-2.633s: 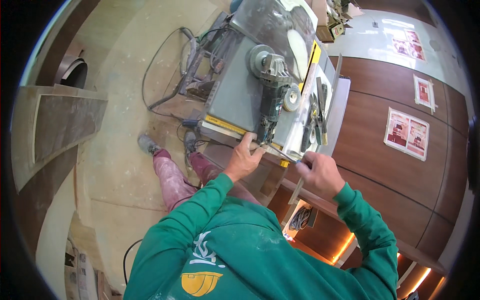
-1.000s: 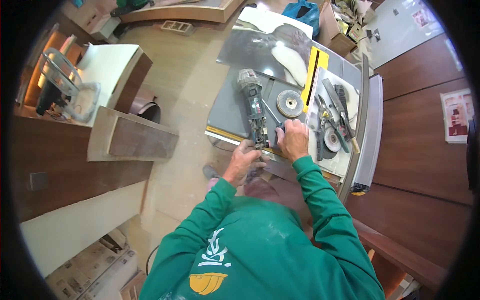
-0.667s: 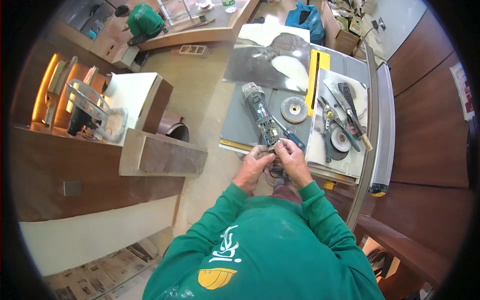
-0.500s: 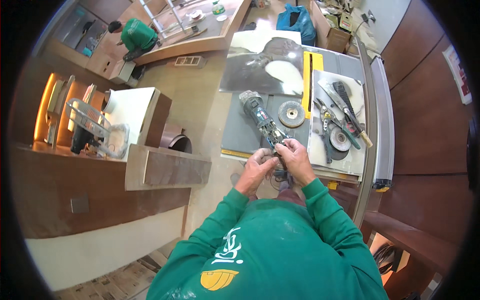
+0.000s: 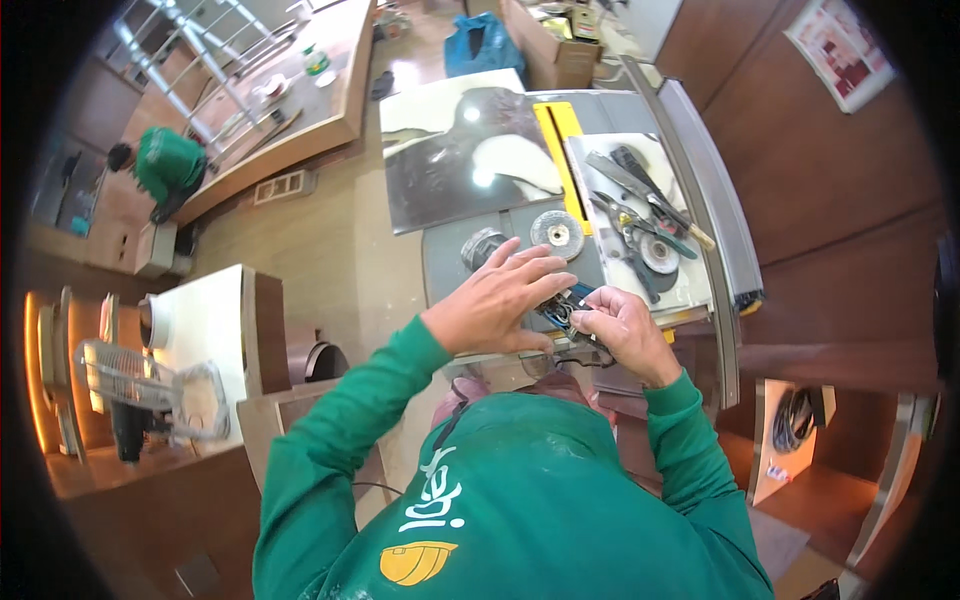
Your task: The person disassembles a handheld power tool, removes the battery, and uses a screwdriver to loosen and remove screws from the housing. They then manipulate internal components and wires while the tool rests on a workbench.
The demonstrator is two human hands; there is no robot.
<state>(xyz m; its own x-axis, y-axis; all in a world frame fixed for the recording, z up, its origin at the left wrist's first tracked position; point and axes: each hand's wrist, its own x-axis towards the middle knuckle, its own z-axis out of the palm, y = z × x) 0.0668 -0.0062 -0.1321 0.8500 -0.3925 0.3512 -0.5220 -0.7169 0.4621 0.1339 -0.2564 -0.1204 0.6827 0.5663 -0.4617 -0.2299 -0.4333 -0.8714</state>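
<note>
An angle grinder (image 5: 482, 247) lies on the grey bench top in front of me, its rear housing off and wires and inner parts bare. My left hand (image 5: 503, 298) is spread flat over the grinder's middle, fingers apart, hiding much of its body. At the opened rear end, the thumb and fingers of my right hand (image 5: 628, 330) pinch the tool; what exact part they grip is hidden. Just beyond my fingers rests a round grinding disc (image 5: 557, 234). To its right, a light slab (image 5: 698, 287) carries green-handled snips (image 5: 625, 215), a long blade tool (image 5: 617, 172) and another disc (image 5: 658, 254).
A black-and-white glossy slab (image 5: 440, 180) covers the bench's far left, beside a yellow strip (image 5: 562, 150). A metal rail (image 5: 690, 190) borders the right. At left stands a fan (image 5: 125, 375). A person (image 5: 165, 165) in green crouches far left, near a ladder (image 5: 165, 70).
My left hand has opened from a pinch and moved onto the grinder's body. My right hand stays at its rear end. The whole view has turned, with the bench shifting left.
</note>
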